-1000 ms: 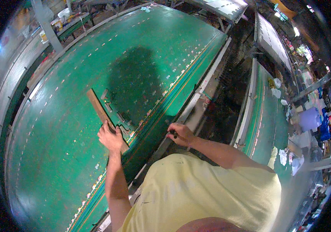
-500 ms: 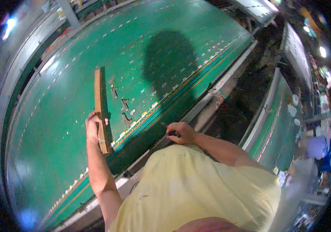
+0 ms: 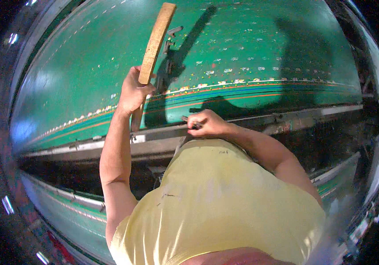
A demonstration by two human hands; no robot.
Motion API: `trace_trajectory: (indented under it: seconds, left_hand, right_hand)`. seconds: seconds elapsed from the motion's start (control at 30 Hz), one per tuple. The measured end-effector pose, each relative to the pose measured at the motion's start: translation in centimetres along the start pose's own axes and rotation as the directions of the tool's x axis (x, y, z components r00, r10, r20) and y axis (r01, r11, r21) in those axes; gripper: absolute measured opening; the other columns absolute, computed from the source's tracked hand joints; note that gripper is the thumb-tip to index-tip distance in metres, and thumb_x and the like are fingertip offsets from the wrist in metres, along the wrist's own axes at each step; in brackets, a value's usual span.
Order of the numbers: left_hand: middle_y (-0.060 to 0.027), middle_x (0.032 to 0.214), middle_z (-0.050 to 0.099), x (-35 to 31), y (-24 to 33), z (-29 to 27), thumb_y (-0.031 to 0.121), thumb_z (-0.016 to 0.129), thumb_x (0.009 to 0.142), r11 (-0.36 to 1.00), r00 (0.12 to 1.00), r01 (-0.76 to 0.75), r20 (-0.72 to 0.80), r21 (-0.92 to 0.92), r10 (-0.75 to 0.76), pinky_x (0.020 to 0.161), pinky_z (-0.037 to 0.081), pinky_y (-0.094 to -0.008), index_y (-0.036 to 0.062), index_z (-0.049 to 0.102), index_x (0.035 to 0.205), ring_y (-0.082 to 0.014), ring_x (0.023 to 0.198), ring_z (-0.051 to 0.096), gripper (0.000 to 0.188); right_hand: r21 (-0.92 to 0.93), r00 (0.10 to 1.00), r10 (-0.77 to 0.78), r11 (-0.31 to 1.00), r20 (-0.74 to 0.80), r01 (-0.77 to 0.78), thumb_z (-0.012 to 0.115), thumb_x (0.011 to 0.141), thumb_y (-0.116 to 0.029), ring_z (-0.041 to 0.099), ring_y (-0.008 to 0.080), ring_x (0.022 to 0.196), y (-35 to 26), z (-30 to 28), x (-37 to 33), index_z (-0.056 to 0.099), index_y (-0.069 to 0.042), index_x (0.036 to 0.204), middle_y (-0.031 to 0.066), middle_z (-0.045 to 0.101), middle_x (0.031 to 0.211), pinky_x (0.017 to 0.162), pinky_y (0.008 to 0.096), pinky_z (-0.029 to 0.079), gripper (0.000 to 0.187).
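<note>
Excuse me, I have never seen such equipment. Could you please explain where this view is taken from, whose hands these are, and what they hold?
There is no machine arm here. A person wears a wide fisheye camera on the head, looking down, so straight edges bend. The yellow shirt is the wearer's own.

The left hand grips a long wooden bar, apparently raised, since its shadow falls apart from it. The right hand holds a small dark object, mostly hidden by the fingers.

Before them is a green table with coloured stripes along its near edge. Small dark pieces lie beside the bar.
</note>
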State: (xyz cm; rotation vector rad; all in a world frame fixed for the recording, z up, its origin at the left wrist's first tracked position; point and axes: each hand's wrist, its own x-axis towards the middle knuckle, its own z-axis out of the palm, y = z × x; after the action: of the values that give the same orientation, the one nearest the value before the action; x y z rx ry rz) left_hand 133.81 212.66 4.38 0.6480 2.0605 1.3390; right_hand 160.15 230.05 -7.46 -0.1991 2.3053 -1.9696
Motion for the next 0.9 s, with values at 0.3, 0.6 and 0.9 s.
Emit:
trace_trajectory:
  seconds: [0.3,0.6,0.9]
  left_hand:
    - [-0.0214,0.115,0.080,-6.5,1.0,-0.6,0.036,0.093,0.093,0.917,0.989,-0.077,-0.084,0.392,0.119,0.094,0.060,-0.0430,-0.0019,0.064,0.139,-0.0288,0.108,0.078,0.066]
    - [-0.0189,0.112,0.080,-9.7,0.7,4.1,0.020,0.091,0.077,0.705,0.960,-0.276,0.214,0.653,0.178,0.086,0.062,-0.0501,0.0097,0.074,0.121,-0.0414,0.099,0.078,0.049]
    - [-0.0158,0.116,0.077,-11.0,-1.9,13.5,0.047,0.086,0.090,0.554,0.873,-0.429,0.484,0.714,0.052,0.095,0.062,-0.0531,0.0128,0.075,0.131,-0.0395,0.113,0.074,0.054]
  right_hand:
    - [0.149,0.958,0.142,0.983,-0.249,-0.107,0.084,0.089,-0.009,0.070,0.0156,0.086,-1.7,-5.1,-2.6,0.074,-0.008,0.088,0.0045,0.075,0.091,0.077,0.0346,0.056,0.010]
    - [-0.288,0.773,0.122,0.883,-0.623,-0.372,0.086,0.098,-0.022,0.075,0.0279,0.093,4.3,-13.4,-2.8,0.079,-0.005,0.113,0.0131,0.078,0.099,0.087,0.0401,0.058,0.023]
    - [-0.787,0.755,-0.229,0.246,-0.615,-0.566,0.075,0.087,-0.002,0.063,0.0364,0.128,1.4,-16.1,-5.2,0.074,-0.012,0.138,0.0149,0.066,0.139,0.107,0.0522,0.049,0.051]
